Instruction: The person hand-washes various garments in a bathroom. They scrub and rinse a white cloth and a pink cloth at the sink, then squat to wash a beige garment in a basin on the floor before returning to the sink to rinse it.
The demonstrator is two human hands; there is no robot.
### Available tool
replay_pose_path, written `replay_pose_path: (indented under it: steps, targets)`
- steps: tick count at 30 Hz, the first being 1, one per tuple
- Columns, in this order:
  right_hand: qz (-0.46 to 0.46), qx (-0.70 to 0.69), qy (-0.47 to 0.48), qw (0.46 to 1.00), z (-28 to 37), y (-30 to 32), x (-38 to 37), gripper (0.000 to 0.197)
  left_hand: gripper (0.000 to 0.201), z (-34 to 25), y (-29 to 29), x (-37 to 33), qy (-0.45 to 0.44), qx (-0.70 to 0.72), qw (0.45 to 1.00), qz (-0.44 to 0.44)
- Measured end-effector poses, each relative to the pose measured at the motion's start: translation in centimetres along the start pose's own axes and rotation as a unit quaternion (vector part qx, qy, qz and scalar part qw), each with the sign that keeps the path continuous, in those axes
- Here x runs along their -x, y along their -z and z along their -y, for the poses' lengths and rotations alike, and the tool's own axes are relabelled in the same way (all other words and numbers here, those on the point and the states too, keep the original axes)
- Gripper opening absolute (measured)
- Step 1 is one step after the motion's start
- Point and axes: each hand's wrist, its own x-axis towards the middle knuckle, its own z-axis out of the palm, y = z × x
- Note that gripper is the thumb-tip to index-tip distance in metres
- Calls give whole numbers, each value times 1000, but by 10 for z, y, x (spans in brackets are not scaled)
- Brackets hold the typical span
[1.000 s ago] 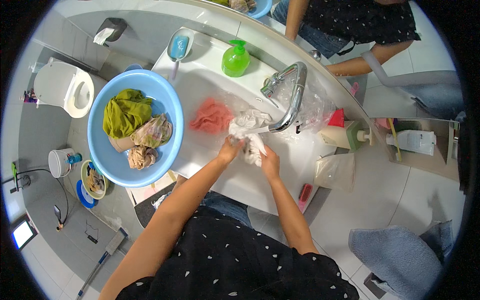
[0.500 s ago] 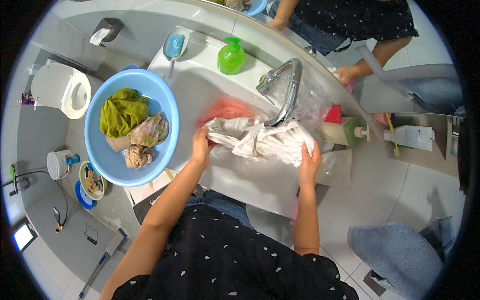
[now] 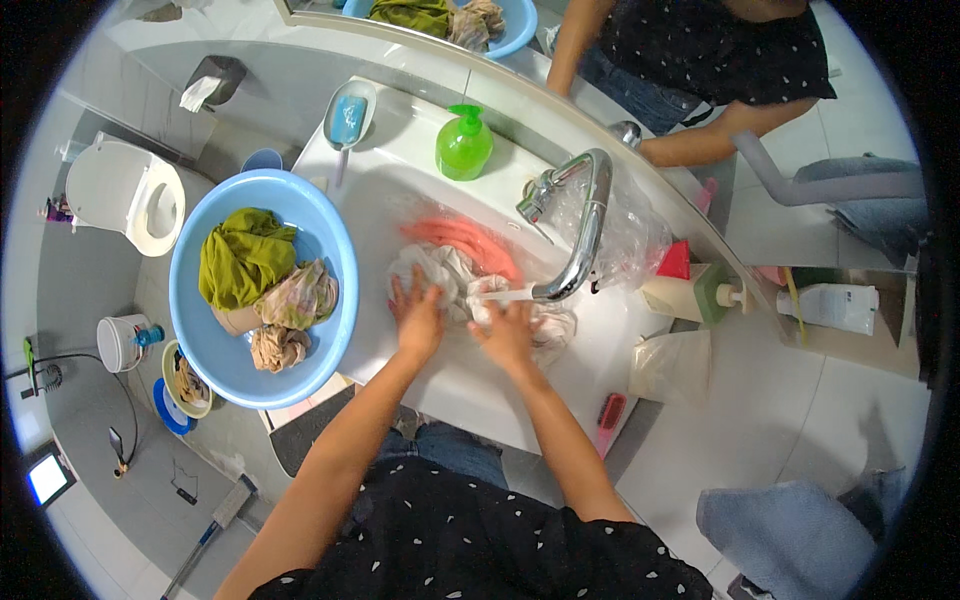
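In the white sink, a wet white cloth lies bunched under both of my hands. My left hand presses on its left part, fingers spread. Beside it, my right hand rests on the right part with the fingers apart, some fingertips hidden in the folds. Water runs from the chrome faucet onto the cloth near my right hand. Behind the white cloth, a coral-pink cloth lies against the far side of the basin.
A blue basin at the left holds a green cloth and several beige pieces. Along the back ledge are a soap scoop and a green pump bottle. Clear plastic, a beige pump bottle and a pink brush are at the right.
The white cloth, held stretched between both hands before, is now down in the sink. My right hand has moved left and let go; my left hand now lies spread on the cloth.
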Motion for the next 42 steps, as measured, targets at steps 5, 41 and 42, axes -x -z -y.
replay_pose_path:
  steps: [5, 41, 42]
  targets:
    - [-71, 80, 110, 988, -22, -59, -38, 60, 36, -8, -19, -32, -61, -123, 979, 152]
    - [-22, -355, 48, 933, -34, -9, 7, 51, 42, -13, -10, 31, 334, 682, 613, 217]
    - [-22, -339, 35, 940, -30, -23, -3, 51, 44, -8, -16, 27, 317, 663, 642, 220]
